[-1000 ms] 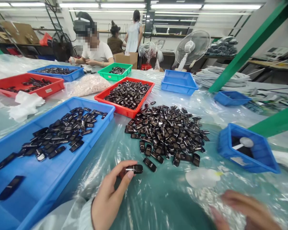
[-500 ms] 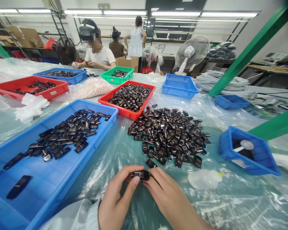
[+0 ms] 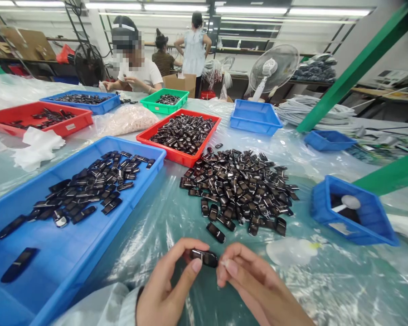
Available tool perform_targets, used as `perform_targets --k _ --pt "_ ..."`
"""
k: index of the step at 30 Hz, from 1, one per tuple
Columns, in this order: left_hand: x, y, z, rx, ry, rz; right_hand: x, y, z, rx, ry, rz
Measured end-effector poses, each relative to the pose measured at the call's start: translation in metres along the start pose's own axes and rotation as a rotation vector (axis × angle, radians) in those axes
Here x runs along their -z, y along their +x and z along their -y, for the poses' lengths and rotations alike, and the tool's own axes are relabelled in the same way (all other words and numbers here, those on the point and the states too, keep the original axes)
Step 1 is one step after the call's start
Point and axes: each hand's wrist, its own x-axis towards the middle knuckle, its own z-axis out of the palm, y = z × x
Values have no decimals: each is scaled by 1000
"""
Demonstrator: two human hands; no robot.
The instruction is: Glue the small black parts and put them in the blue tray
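Observation:
Between thumb and forefinger my left hand (image 3: pixel 168 283) grips a small glossy black oblong casing (image 3: pixel 207 258) with a rounded end and a thin light line across it. My right hand (image 3: pixel 255 285) is just right of that end, apart from it. Its thumb and fingers are pinched together, with a tiny pale bit at the tips that is too small to name. One loose black casing (image 3: pixel 216 232) lies just beyond my hands. Behind it spreads a heap of similar casings (image 3: pixel 238 185) on the plastic-covered table.
Left stands a long blue tray (image 3: pixel 129 222) of casings. Beyond are a red tray (image 3: pixel 183 158) and a green tray (image 3: pixel 163 107) with more. Right, a blue bin (image 3: pixel 347 228) holds a white spoon (image 3: pixel 350 202) over dark contents. A green post (image 3: pixel 353 72) slants beside it. A co-worker (image 3: pixel 139 72) sits opposite.
My right hand has drawn away from the casing to the right, its fingertips now pinched. The casing stays in my left hand, tilted slightly more. The view has shifted a little.

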Motion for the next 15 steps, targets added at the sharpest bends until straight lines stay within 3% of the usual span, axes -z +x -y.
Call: perform_targets --k 7,15 --pt "2 -3 0 -27 79 29 -7 -2 -7 -24 219 4" --pt "-2 -1 -6 -289 98 5 -3 0 -22 -75 335 132"
